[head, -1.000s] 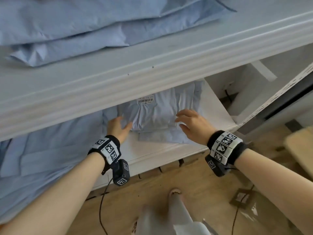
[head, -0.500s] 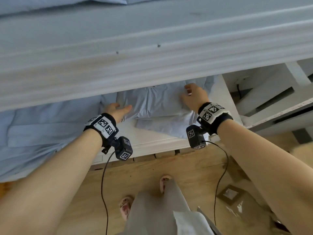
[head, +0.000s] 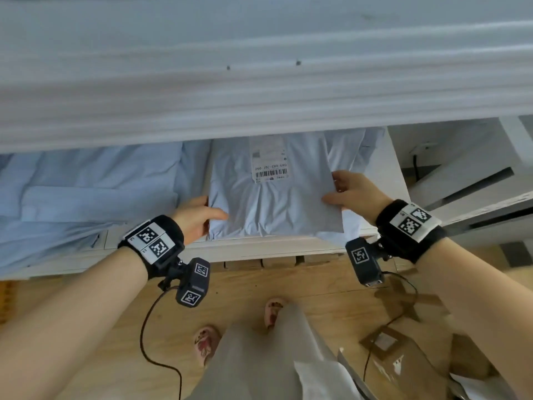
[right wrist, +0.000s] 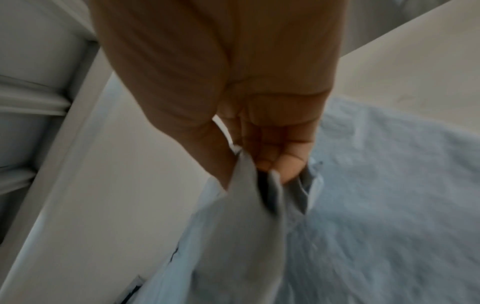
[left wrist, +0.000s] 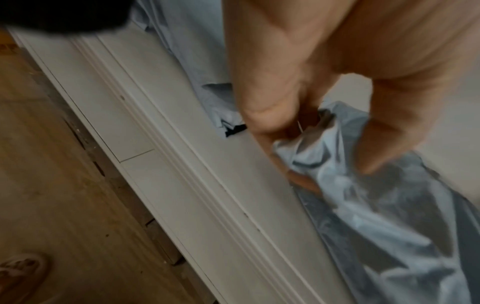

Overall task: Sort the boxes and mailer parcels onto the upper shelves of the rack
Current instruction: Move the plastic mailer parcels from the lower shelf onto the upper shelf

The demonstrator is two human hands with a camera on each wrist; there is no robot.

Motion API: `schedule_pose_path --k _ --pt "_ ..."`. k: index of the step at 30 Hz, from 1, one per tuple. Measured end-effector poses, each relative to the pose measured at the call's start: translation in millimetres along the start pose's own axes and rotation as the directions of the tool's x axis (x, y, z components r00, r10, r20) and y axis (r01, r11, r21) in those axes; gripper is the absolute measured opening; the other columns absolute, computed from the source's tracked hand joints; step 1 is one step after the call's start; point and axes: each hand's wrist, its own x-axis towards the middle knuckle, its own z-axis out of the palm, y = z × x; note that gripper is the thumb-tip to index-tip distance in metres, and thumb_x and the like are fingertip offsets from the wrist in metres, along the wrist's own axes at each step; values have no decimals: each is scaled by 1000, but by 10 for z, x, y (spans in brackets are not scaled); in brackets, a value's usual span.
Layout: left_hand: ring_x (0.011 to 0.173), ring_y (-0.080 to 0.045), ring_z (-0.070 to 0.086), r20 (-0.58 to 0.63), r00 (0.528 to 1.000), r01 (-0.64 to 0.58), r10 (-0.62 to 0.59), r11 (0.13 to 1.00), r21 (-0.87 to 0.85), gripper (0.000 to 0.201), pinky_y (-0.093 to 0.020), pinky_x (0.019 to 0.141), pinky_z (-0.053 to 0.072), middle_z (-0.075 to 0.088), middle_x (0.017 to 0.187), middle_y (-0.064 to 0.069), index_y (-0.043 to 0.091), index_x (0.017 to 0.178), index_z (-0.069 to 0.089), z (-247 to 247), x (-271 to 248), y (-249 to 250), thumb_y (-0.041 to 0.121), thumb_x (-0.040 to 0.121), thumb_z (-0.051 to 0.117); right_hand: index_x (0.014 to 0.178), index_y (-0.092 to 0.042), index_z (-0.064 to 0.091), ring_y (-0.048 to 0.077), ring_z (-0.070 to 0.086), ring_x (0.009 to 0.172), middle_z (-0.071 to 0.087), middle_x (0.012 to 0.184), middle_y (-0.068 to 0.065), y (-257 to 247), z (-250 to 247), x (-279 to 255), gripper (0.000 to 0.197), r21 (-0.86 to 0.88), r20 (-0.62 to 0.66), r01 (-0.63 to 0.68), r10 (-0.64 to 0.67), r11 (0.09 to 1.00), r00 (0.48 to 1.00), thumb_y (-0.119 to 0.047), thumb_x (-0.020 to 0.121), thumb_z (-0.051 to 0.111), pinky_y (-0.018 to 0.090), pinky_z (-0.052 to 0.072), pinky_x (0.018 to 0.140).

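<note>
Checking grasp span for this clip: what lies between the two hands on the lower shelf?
In the head view, only the pale blue plastic mailer parcel with its barcode label spans the stretch; the left hand and right hand pinch its opposite edges.

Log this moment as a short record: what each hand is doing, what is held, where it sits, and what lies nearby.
held item: light blue mailer parcel with a barcode label
left hand: pinches the parcel's left edge
right hand: pinches the parcel's right edge
location: over the white lower shelf, below the upper shelf
underneath: another blue mailer showing at the right
to the left: more blue mailers on the same shelf
floor: cardboard boxes at lower right
</note>
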Motion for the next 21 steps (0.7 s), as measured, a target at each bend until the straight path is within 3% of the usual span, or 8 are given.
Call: schedule_pose_path --k 2,3,6,7,9,13,16,21 --pt "86 -17 72 35 999 2 0 998 -58 23 -25 65 57 75 95 -6 8 108 63 28 -48 29 2 86 64 123 -5 57 30 65 100 68 109 11 56 13 -93 39 -47 70 -13 16 999 997 4 85 64 37 55 79" --pt "85 -15 72 31 1000 5 -3 996 -86 21 -24 63 57 75 95 -5 10 108 63 42 -54 55 10 87 65 122 -6 57 29 66 99 68 111 12 83 18 -127 39 -71 105 -22 29 997 994 3 86 64 38 55 80" --pt "99 -22 69 -28 1000 -10 8 996 -92 37 -33 83 56 72 108 -9 8 118 61 108 -53 108 24 85 69 123 -7 58 25 67 100 68 112 10 155 2 -195 39 -112 196 -40 62 993 979 2 86 65 35 57 81" --pt "103 -24 67 -59 998 -24 21 998 -53 45 -37 92 53 70 111 -11 6 121 60 132 -46 108 24 82 73 123 -8 58 24 67 100 69 112 8 172 -19 -203 38 -118 211 -43 67 992 975 1 86 65 33 57 80" --pt "100 -25 68 -70 997 -38 39 999 17 48 -41 96 50 71 109 -12 4 119 62 175 -64 99 18 76 77 122 -9 59 22 67 101 69 113 6 190 -64 -197 36 -83 190 -59 74 995 979 -2 87 65 32 56 83" --pt "99 -25 67 -43 997 -61 64 996 68 37 -41 92 51 70 110 -12 8 111 65 220 -138 60 4 75 75 109 -11 67 19 71 93 74 107 5 127 -156 -156 20 168 106 -97 80 981 991 -10 89 65 24 57 73" --pt "93 -19 69 -73 981 -165 180 971 175 26 -34 83 53 72 103 -4 21 95 68 187 -220 6 6 76 77 107 -6 67 22 72 87 74 103 10 22 -183 -129 18 280 81 -130 112 951 990 -12 91 64 31 59 77" --pt "85 -15 71 -64 952 -270 299 920 283 22 -33 82 55 74 91 3 21 91 70 63 -479 -132 9 74 80 104 2 65 17 68 63 71 75 6 -70 25 -281 19 246 132 -206 177 947 975 -10 90 65 27 58 62"
